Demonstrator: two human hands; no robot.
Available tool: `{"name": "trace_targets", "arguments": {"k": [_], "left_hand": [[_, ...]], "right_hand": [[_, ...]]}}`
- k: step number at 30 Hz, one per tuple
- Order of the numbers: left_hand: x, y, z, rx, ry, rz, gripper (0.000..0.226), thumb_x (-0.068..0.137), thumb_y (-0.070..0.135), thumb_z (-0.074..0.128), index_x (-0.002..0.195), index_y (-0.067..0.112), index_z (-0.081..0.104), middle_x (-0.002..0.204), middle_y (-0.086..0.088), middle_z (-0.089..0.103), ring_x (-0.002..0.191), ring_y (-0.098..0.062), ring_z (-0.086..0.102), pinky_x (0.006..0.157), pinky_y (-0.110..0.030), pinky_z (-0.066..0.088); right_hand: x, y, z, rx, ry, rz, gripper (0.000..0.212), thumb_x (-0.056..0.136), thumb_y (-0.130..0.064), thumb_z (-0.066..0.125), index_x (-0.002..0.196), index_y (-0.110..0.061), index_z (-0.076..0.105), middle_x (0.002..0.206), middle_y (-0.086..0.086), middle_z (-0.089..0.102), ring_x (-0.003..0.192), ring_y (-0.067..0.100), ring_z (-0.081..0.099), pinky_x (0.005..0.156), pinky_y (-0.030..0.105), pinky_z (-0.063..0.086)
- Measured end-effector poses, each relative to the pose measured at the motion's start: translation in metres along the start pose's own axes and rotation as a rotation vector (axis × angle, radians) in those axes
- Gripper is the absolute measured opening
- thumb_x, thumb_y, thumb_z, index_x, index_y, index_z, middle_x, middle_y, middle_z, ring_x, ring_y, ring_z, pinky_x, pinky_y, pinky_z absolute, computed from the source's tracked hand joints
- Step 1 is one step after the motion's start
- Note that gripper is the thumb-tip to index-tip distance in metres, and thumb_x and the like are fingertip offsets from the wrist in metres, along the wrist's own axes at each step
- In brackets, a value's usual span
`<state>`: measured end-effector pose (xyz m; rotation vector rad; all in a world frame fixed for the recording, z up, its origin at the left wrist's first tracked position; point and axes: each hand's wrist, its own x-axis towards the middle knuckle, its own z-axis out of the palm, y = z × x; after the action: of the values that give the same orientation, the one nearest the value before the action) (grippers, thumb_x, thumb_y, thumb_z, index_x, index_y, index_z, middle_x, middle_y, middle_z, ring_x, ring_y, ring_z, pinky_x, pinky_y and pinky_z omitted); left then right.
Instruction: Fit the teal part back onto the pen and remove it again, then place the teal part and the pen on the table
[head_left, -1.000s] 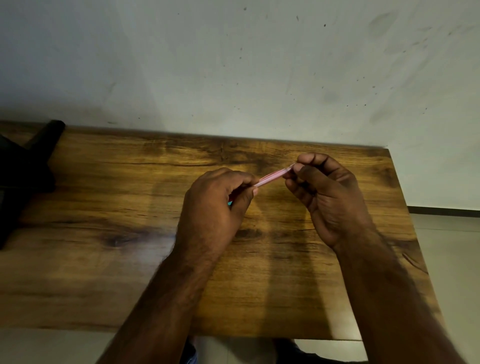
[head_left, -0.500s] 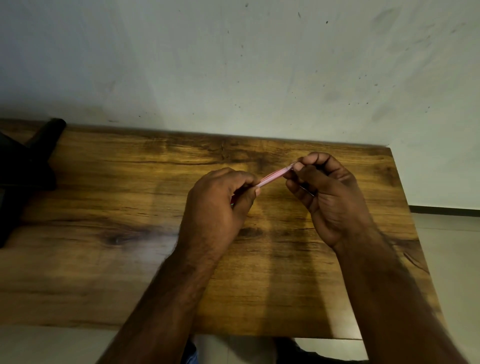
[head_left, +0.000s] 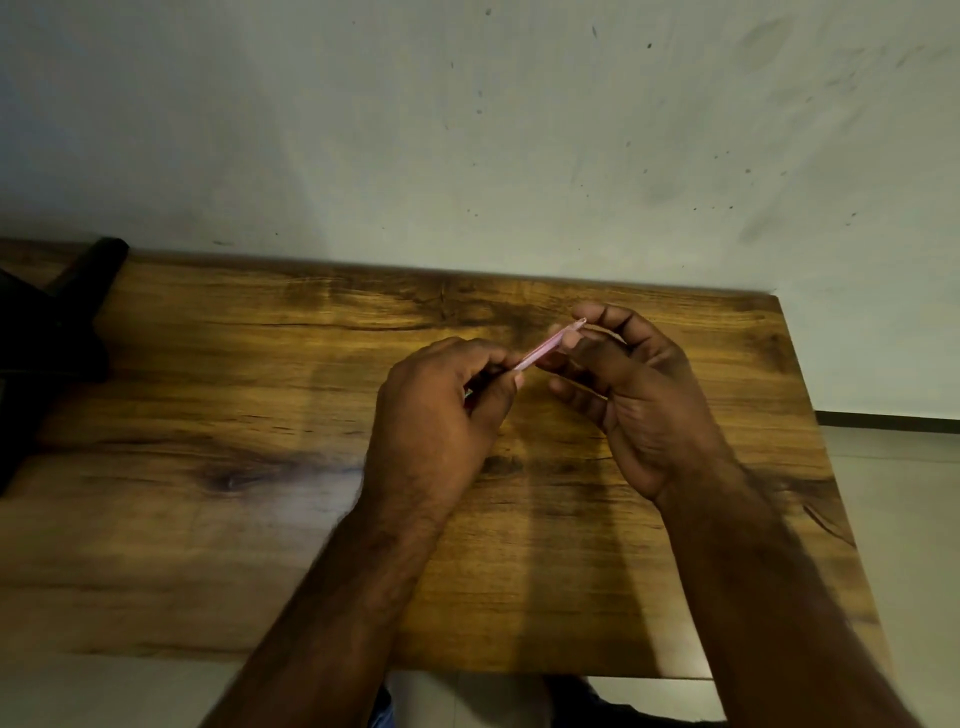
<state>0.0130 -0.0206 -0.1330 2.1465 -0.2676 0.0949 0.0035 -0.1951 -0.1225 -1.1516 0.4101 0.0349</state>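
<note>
- At the desk's far left corner we see a dark object (head_left: 52, 322) lying partly over the edge; it is too dim for us to tell what it is.
- The wooden desk (head_left: 208, 545) runs across our view, its far edge against a pale, speckled wall (head_left: 467, 130). We see no container on it.
- Our left hand (head_left: 439, 415) hovers over the middle of the desk, nearer the far edge than the near one. Its grip is closed: the fingers are curled over and the thumb is pressed in, pinching the lower end of a thin pink stick (head_left: 545, 347). A small bit of colour shows under the fingers; we cannot tell what it belongs to.
- The pink stick slants up and to the right between our two hands, held above the desk and not touching it. It sits over the middle of the desk, toward the far edge.
- Our right hand (head_left: 639, 395) is just beside the left, palm turned toward us, over the right half of the desk. Its grip is loose: the fingers are curled and the fingertips (head_left: 569, 340) meet the upper end of the stick. We cannot tell for certain whether they pinch that end or only touch it, since it is blurred.
- Past the desk's right edge we see a pale floor (head_left: 904, 519) and a dark skirting line at the foot of the wall.
- Below the near edge, a bit of dark clothing (head_left: 597, 701) shows between our forearms.
</note>
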Motion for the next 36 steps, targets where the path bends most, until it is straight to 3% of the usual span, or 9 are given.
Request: {"name": "trace_targets", "arguments": {"k": [3,7,14,17,20,23,26,31,36], "left_hand": [[0.000,0.001,0.002,-0.014,0.011,-0.040,0.019,0.087,0.024,0.079,0.106,0.029,0.079,0.094,0.016,0.075,0.086,0.002,0.068,0.074,-0.015,0.056],[-0.002,0.005,0.008,-0.008,0.021,-0.080,0.021,0.083,0.023,0.083,0.103,0.027,0.078,0.091,0.014,0.074,0.081,0.002,0.069,0.070,-0.021,0.059],[-0.005,0.006,0.012,-0.050,-0.055,-0.148,0.022,0.078,0.031,0.087,0.097,0.032,0.075,0.082,0.018,0.072,0.080,0.006,0.067,0.064,-0.013,0.056],[-0.002,0.003,0.007,-0.067,-0.063,-0.159,0.007,0.088,0.032,0.078,0.093,0.036,0.075,0.080,0.022,0.072,0.080,0.008,0.067,0.066,-0.015,0.054],[0.004,-0.005,-0.003,-0.014,0.059,-0.168,0.007,0.093,0.026,0.073,0.094,0.032,0.076,0.080,0.025,0.068,0.088,0.013,0.064,0.065,-0.003,0.047],[0.010,-0.015,-0.014,-0.033,0.140,-0.236,0.006,0.093,0.023,0.073,0.096,0.028,0.076,0.088,0.021,0.072,0.087,0.012,0.065,0.066,0.000,0.046],[0.012,-0.021,-0.019,-0.021,0.173,-0.272,0.005,0.093,0.023,0.074,0.096,0.026,0.077,0.093,0.016,0.075,0.081,0.008,0.066,0.061,-0.003,0.047],[0.011,-0.021,-0.020,0.009,0.147,-0.297,0.005,0.093,0.022,0.074,0.092,0.026,0.076,0.084,0.020,0.069,0.079,0.006,0.065,0.066,-0.018,0.055],[0.010,-0.022,-0.020,0.029,0.145,-0.294,0.005,0.093,0.024,0.074,0.091,0.028,0.075,0.080,0.021,0.067,0.077,0.006,0.064,0.063,-0.015,0.054]], "right_hand": [[-0.002,0.002,0.005,-0.055,0.033,0.018,0.035,0.086,-0.006,0.076,0.118,-0.009,0.062,0.098,0.015,0.079,0.086,0.025,0.078,0.064,0.026,0.059],[-0.003,0.007,0.010,-0.151,0.064,0.063,0.035,0.087,-0.007,0.077,0.118,-0.006,0.061,0.093,0.015,0.079,0.078,0.024,0.077,0.063,0.028,0.060],[-0.002,0.013,0.010,-0.267,0.070,0.050,0.019,0.085,-0.007,0.080,0.100,-0.008,0.068,0.087,0.013,0.079,0.076,0.026,0.077,0.065,0.036,0.063],[0.001,0.016,0.005,-0.439,0.159,0.006,0.016,0.085,-0.009,0.081,0.097,-0.012,0.071,0.083,0.008,0.078,0.076,0.023,0.078,0.069,0.040,0.064],[0.006,0.021,-0.001,-0.757,0.242,-0.059,0.016,0.082,-0.015,0.083,0.090,-0.023,0.072,0.077,0.000,0.076,0.072,0.015,0.076,0.071,0.044,0.065],[0.007,0.024,-0.003,-0.948,0.264,-0.125,0.017,0.079,-0.021,0.084,0.087,-0.028,0.071,0.072,-0.010,0.072,0.068,0.001,0.069,0.068,0.033,0.062],[0.007,0.025,-0.001,-1.083,0.258,-0.162,0.016,0.079,-0.023,0.082,0.084,-0.030,0.069,0.069,-0.017,0.067,0.066,-0.006,0.063,0.055,0.011,0.044],[0.006,0.025,-0.001,-1.164,0.249,-0.172,0.017,0.080,-0.020,0.080,0.084,-0.031,0.068,0.072,-0.017,0.066,0.068,-0.004,0.061,0.058,0.018,0.044],[-0.002,0.022,0.005,-1.303,0.232,-0.302,0.009,0.086,-0.032,0.076,0.092,-0.030,0.071,0.088,-0.013,0.068,0.080,0.011,0.065,0.069,0.032,0.054]]}}
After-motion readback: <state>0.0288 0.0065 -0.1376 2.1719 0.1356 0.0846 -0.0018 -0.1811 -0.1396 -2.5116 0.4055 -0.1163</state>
